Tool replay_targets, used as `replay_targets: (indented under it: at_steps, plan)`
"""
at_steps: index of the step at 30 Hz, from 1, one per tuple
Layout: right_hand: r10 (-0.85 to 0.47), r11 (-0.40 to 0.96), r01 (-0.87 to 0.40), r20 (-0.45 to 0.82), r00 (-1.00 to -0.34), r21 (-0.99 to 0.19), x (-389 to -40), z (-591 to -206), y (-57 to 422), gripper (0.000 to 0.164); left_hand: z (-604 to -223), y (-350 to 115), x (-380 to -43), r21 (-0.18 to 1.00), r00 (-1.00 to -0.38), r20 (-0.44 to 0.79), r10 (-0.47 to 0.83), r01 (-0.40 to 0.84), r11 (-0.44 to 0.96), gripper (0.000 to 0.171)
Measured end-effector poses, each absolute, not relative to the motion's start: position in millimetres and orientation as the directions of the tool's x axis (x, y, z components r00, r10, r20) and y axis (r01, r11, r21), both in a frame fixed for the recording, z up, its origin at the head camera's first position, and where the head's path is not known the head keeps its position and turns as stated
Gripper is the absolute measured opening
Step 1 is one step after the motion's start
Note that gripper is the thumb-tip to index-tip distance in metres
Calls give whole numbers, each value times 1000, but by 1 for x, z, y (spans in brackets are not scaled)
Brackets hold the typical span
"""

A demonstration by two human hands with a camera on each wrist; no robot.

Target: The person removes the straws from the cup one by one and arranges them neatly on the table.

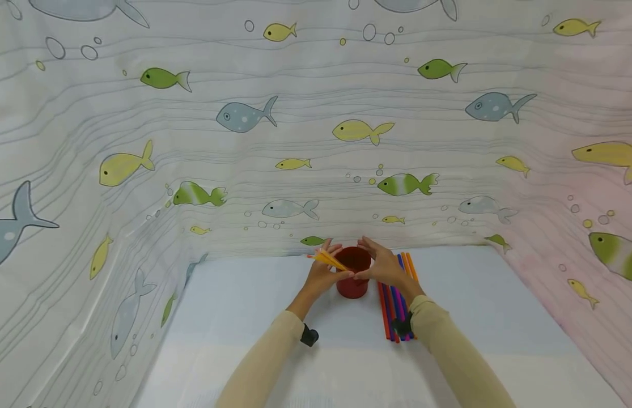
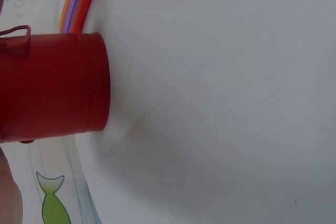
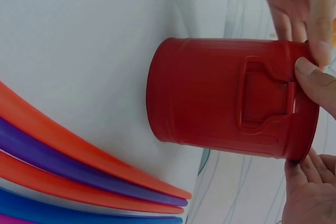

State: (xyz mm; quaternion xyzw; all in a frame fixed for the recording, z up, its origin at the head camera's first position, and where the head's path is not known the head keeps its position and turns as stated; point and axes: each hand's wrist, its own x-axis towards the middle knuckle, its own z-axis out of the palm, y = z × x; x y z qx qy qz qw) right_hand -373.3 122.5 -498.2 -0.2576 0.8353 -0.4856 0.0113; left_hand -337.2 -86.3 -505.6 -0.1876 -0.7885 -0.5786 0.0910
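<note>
A small red bucket (image 1: 352,288) with a wire handle on its side stands upright on the white table. My left hand (image 1: 321,276) holds it by the left side of the rim, thumb in front and fingers towards the back. On the opposite side my right hand (image 1: 386,270) grips the rim; in the right wrist view its thumb (image 3: 317,85) presses near the handle. Several thin orange-yellow sticks (image 1: 327,258) slant out over the left rim beside my left hand. Their lower ends are hidden, so I cannot tell how deep they reach.
Long thin sticks (image 1: 389,317) in orange, purple, blue and pink lie side by side right of the bucket, partly under my right forearm. A fish-patterned cloth (image 1: 290,187) rises behind the white table (image 1: 244,300) and along both sides.
</note>
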Motion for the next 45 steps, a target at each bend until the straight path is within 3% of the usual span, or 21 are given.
replay_targets:
  at_steps: [10, 15, 26, 37, 45]
  plan:
    - [-465, 467, -458, 230, -855, -757, -373, -492, 115, 119, -488, -95, -324, 900, -919, 314, 237, 368, 235, 91]
    - [-442, 480, -411, 190, -877, -775, -369, -501, 114, 113, -490, -98, -324, 908, -919, 305, 251, 360, 214, 94]
    - [-381, 401, -339, 181, -907, -851, -366, -513, 116, 105, -509, -105, -331, 894, -918, 332, 219, 380, 237, 88]
    - [-360, 460, -404, 249, -899, -791, -364, -504, 111, 115, -519, -108, -332, 889, -914, 357, 191, 395, 230, 70]
    - [-323, 396, -376, 256, -911, -838, -362, -504, 112, 110, -515, -109, -327, 900, -909, 367, 197, 401, 172, 53]
